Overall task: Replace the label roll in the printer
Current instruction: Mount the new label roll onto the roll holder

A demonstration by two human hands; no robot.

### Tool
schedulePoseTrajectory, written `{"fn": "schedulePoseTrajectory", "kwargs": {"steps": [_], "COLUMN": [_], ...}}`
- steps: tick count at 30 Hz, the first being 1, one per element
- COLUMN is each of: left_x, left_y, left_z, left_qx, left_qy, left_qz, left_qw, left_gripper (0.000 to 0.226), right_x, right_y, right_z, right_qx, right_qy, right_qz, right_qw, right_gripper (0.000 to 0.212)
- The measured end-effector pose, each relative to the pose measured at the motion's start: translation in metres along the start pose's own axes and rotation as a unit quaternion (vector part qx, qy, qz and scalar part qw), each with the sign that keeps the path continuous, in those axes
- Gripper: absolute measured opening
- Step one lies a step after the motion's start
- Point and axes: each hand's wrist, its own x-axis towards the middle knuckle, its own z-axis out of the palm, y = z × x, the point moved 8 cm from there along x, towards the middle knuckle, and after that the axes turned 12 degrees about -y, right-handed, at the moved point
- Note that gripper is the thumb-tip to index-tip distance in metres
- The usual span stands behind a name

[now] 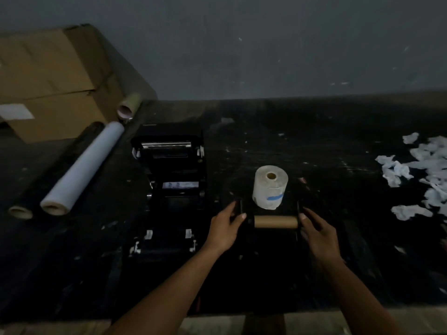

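The black label printer (170, 189) sits open on the dark table, lid tilted back. To its right stands a full white label roll (270, 187) on end, with a strip of blue tape on its side. Just in front of it lies an empty brown cardboard core (275, 221) on a black spindle holder (298, 209) with flat end plates. My left hand (226, 229) grips the holder's left plate. My right hand (318, 232) grips the right plate. The core lies horizontally between both hands.
A white film roll (83, 166) and a black roll (58, 169) lie left of the printer, with a small tube (129, 105) behind. Flattened cardboard boxes (48, 81) rest at the back left. Torn white paper scraps (420, 175) litter the right side. A grey wall rises behind the table.
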Motion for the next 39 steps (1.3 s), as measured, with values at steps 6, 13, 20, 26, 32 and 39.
{"fn": "schedulePoseTrajectory", "kwargs": {"steps": [6,13,20,26,32,39], "left_x": [-0.005,-0.003,0.003,0.013,0.044,0.089], "left_y": [-0.038,-0.067,-0.071,-0.063,-0.035,-0.017], "left_z": [0.006,0.011,0.017,0.016,0.016,0.026], "left_qx": [0.073,0.128,0.189,0.166,0.061,-0.039], "left_qy": [0.053,0.075,0.074,0.076,0.028,-0.033], "left_qz": [-0.095,-0.152,-0.176,-0.142,-0.106,-0.134], "left_qw": [0.991,0.977,0.963,0.973,0.992,0.99], "left_gripper": [0.044,0.04,0.04,0.066,0.08,0.082], "right_x": [0.033,0.037,0.029,0.034,0.065,0.125], "right_y": [0.035,0.046,0.044,0.038,-0.048,-0.095], "right_z": [0.004,0.007,0.008,0.003,0.011,0.066], "right_qx": [-0.113,-0.183,-0.239,-0.251,-0.316,-0.449], "right_qy": [-0.098,-0.108,-0.088,-0.089,-0.087,-0.223], "right_qz": [0.038,0.062,0.036,0.047,-0.107,-0.111], "right_qw": [0.988,0.975,0.966,0.963,0.939,0.858], "right_gripper": [0.037,0.04,0.046,0.047,0.054,0.099]}}
